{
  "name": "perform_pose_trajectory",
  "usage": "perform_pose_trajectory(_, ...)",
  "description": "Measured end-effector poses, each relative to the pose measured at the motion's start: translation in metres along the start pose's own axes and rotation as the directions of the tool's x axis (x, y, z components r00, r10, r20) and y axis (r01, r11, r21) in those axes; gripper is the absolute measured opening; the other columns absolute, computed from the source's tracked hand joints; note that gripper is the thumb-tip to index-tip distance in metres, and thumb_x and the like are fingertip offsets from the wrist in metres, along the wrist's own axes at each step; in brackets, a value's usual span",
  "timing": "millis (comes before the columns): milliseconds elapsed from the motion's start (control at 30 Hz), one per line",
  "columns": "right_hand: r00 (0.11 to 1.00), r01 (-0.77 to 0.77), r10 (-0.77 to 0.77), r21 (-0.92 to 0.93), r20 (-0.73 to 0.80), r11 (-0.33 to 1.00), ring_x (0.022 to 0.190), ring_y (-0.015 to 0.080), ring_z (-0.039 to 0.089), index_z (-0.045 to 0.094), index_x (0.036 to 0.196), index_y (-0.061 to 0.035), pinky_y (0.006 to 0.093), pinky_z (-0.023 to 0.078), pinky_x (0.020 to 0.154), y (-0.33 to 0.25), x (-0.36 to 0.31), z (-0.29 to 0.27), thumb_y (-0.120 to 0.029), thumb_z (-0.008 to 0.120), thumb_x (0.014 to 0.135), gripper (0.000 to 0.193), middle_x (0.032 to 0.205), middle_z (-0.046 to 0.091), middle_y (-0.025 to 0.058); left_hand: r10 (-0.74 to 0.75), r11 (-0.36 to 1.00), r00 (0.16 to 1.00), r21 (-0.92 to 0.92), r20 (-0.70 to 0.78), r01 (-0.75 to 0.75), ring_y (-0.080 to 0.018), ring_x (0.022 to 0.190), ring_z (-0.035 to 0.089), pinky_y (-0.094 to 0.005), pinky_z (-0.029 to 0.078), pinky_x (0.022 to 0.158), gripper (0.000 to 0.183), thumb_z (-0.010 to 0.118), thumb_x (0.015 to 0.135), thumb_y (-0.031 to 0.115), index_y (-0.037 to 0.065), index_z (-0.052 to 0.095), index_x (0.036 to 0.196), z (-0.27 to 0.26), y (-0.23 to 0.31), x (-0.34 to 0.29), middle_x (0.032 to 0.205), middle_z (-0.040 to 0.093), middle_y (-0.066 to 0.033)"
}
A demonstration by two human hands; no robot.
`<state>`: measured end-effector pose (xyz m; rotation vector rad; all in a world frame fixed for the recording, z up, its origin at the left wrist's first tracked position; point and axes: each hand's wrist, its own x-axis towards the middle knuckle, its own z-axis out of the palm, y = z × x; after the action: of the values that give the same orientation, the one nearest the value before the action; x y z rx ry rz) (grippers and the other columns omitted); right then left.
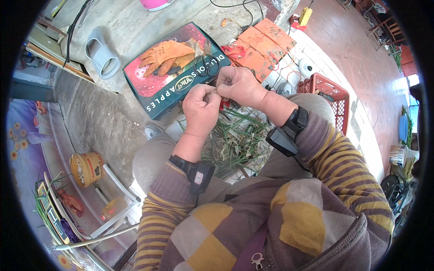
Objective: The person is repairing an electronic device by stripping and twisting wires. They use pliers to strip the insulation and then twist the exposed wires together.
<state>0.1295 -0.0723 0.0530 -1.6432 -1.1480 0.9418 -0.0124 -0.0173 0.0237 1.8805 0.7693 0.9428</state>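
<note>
My left hand (202, 109) and my right hand (242, 86) are held close together in front of me, fingers closed in a pinch. Something thin and small seems to lie between the fingertips, too small to name. Below them, a heap of green leaf and stalk trimmings (239, 135) lies on the floor between my knees. Just beyond the hands is a green and red fruit carton (158, 103). On its top rest a pair of orange rubber gloves (165, 56) and black-handled scissors (206, 67).
Orange box-shaped units (260, 49) with cables stand beyond my right hand, beside a red plastic crate (323, 83). A grey slipper (103, 54) lies at the far left. On the near left are a yellow-brown bucket (86, 169) and a white metal frame (120, 210).
</note>
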Motion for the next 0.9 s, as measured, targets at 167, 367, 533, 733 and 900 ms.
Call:
perform_pose_trajectory(167,0.997,-0.07,0.071,0.156,-0.004,0.985,0.051,0.0095,0.057,0.057,0.068,-0.0004,0.0248,0.047,0.048,0.003,0.001,0.001,-0.007,0.06,0.07,0.008,0.058,0.059,0.004,0.004,0.999,1.0,0.039,-0.029,-0.003,-0.0063,0.057,0.052,-0.021,0.043,0.054,0.001,0.06,0.075,0.0,0.0,0.061,0.075,0.003,0.004,-0.001,0.065,0.058,-0.0021)
perform_pose_trajectory(367,0.994,-0.106,0.109,0.203,-0.006,0.973,0.051,0.0098,0.057,0.056,0.068,0.0003,0.0246,0.047,0.048,0.005,0.002,0.003,-0.005,0.06,0.071,0.007,0.059,0.059,0.0044,-0.012,0.999,0.999,0.05,-0.047,0.014,-0.0065,0.056,0.051,-0.0215,0.043,0.053,0.001,0.061,0.075,0.001,0.0,0.062,0.074,0.002,0.006,-0.001,0.064,0.058,-0.0025)
perform_pose_trajectory(533,0.986,-0.165,0.165,0.254,0.023,0.953,0.051,0.0108,0.057,0.056,0.069,0.0005,0.0246,0.047,0.047,0.009,0.004,0.002,-0.005,0.06,0.071,0.007,0.06,0.058,0.005,-0.017,0.999,0.998,0.049,-0.054,0.019,-0.0087,0.054,0.051,-0.023,0.042,0.052,0.001,0.062,0.073,0.001,0.0,0.061,0.072,0.003,0.004,-0.002,0.063,0.057,-0.0038)
perform_pose_trajectory(733,0.968,-0.253,0.237,0.335,0.087,0.908,0.051,0.0113,0.057,0.056,0.072,0.0007,0.0243,0.047,0.046,0.008,0.005,0.002,-0.007,0.059,0.074,0.008,0.062,0.059,0.0061,-0.027,1.0,0.998,-0.001,-0.061,0.027,-0.0095,0.052,0.051,-0.0236,0.042,0.051,0.002,0.062,0.071,0.0,0.002,0.06,0.071,0.006,0.0,-0.004,0.062,0.057,-0.004)
perform_pose_trajectory(900,0.973,-0.221,0.191,0.277,0.13,0.935,0.059,0.0094,0.056,0.059,0.075,-0.0006,0.0231,0.046,0.053,0.001,0.002,-0.011,-0.009,0.057,0.076,0.008,0.067,0.059,0.0039,-0.238,0.935,0.971,-0.27,0.003,0.23,-0.004,0.057,0.049,-0.019,0.041,0.053,0.003,0.061,0.079,0.003,0.001,0.062,0.077,-0.001,-0.004,0.0,0.066,0.057,0.0018)
